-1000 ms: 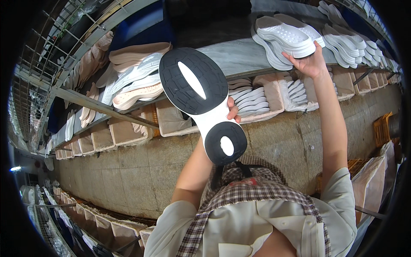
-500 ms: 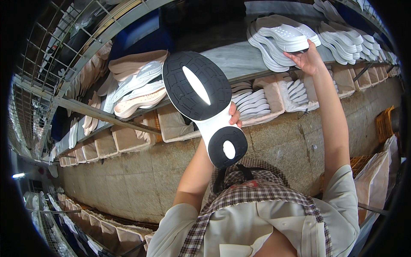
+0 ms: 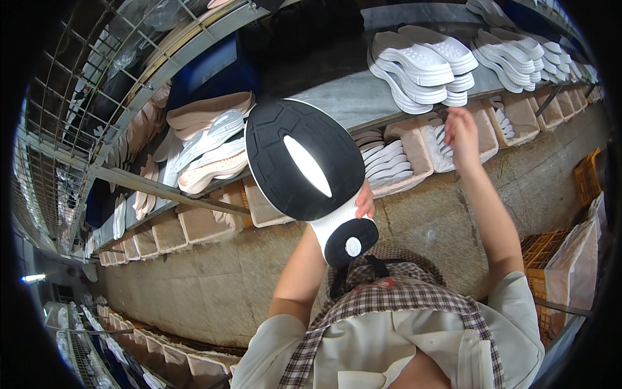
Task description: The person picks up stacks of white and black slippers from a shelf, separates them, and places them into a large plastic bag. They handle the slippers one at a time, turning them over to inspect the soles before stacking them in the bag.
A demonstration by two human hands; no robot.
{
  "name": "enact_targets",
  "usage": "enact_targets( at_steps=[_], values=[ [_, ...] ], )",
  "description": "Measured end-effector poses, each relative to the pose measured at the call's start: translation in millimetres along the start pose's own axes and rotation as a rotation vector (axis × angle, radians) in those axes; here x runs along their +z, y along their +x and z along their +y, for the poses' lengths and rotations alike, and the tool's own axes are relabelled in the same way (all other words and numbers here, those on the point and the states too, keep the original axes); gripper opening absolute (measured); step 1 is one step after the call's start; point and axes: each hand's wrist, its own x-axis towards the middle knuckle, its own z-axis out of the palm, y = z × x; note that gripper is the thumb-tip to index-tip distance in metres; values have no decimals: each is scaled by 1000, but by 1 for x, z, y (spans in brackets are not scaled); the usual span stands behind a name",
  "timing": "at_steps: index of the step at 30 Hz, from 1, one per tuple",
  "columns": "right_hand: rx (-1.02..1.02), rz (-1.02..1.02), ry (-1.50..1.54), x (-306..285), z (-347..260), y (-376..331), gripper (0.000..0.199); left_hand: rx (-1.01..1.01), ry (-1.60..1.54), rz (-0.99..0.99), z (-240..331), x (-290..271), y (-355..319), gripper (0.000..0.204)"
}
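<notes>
My left hand is closed around the narrow middle of a white shoe sole. Its underside faces me, with a large black tread pad on the wide end and a smaller one on the other end, each with a white inset. Most of that hand's fingers are behind the sole. My right hand hangs in the air just in front of the shelf edge, empty, with its fingers loosely bent and apart. Above it, white soles lie stacked in two piles on the grey shelf.
More white soles are piled farther right. Pinkish and white soles lie at left, by a metal frame. Below the shelf runs a row of lined bins, some holding soles. Orange crates stand at right.
My right hand has let go of the stacked soles and drawn back toward me, below the shelf edge. The sole in my left hand has come slightly lower and tilted.
</notes>
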Motion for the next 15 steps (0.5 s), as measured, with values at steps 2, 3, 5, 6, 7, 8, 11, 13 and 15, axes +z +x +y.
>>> enact_targets(
  at_steps=[2,3,5,6,7,8,11,13,15],
  values=[
    [53,-104,-96,1,7,-38,12,-112,72,-119,3,-4,3,47],
    [93,-125,-119,2,11,-55,12,-88,26,-52,0,-4,2,52],
    [151,-183,-136,3,19,-85,11,-134,55,-75,-2,-5,4,53],
    [181,-197,-146,3,23,-98,11,-157,76,-88,-3,-4,5,54],
    [213,-207,-125,3,26,-110,11,-166,83,-82,-4,-2,6,52],
    [272,-200,-112,3,29,-120,11,-163,88,-81,-5,-1,8,51],
    [278,-267,-86,0,34,-144,12,-151,80,-88,-10,8,11,49],
    [323,-297,-77,-2,35,-155,12,-143,61,-86,-13,14,13,49],
    [303,-303,-81,-2,34,-163,12,-161,60,-75,-16,17,14,51]
  ],
)
